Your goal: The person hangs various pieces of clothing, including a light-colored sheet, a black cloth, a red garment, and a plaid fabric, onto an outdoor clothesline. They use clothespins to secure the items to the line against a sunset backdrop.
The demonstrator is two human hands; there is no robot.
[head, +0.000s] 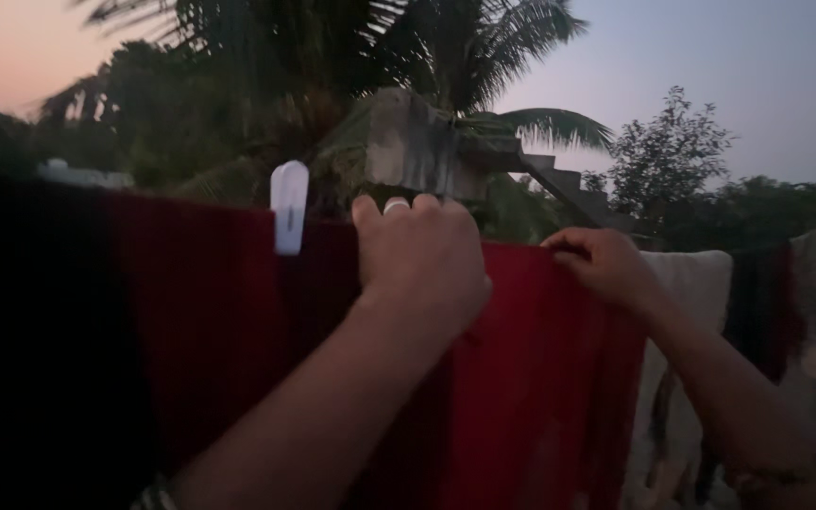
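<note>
A dark red cloth (531, 378) hangs over a line across the middle of the head view. My left hand (422, 260) grips its top edge, and a small white object, likely a clothes peg (396, 203), shows above the fingers. A white clothes peg (288, 208) stands clipped on the cloth just left of that hand. My right hand (602, 266) pinches the top edge of the red cloth near its right end. The line itself is hidden under the fabric.
A pale cloth (691, 283) hangs right of the red one, then darker garments (762, 302) farther right. A black cloth (21, 331) fills the left. Behind stand a concrete structure with steps (427, 146), palm trees and a dusk sky.
</note>
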